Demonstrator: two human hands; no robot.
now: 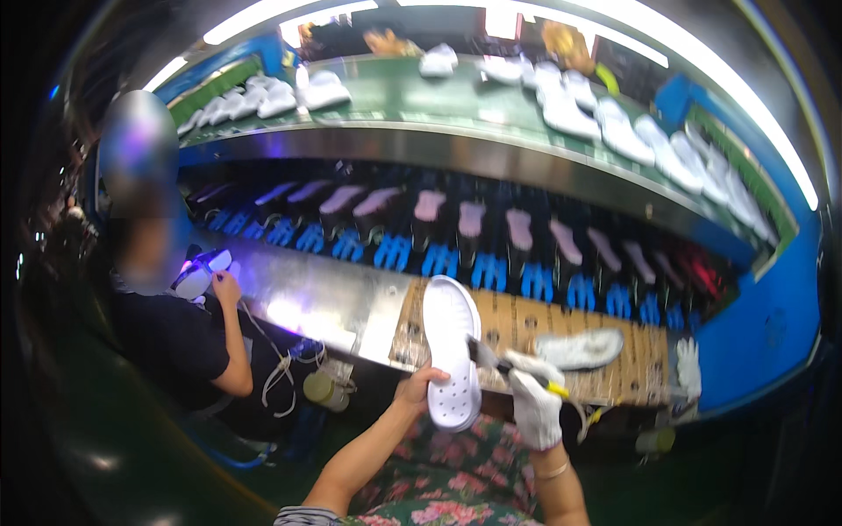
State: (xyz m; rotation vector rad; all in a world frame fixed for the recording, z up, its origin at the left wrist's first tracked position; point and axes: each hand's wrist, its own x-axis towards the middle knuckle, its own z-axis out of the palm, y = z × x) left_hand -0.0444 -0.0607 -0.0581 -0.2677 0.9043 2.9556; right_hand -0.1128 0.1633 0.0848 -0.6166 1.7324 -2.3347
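In my bare left hand (423, 386) is a white clog (452, 324), its fingers closed around the edge near the toe end with the round holes. The clog stands nearly upright, its heel end pointing away from me. My right hand (533, 412) wears a white knitted glove and is closed on a hand tool (488, 358) with a dark, yellow-ended handle. The tool's front end is blurred and lies against or just beside the clog's right edge; its exact kind is unclear. On the cardboard to the right lies a pale, greyish shoe-shaped piece (581, 348).
Brown cardboard (509, 324) covers part of the metal bench (368, 294). Behind it run pink sole shapes (519, 230) and blue holders (488, 272). White shoes (570, 114) line the green upper belt (386, 92). A co-worker (175, 342) sits left; a spare glove (688, 366) hangs right.
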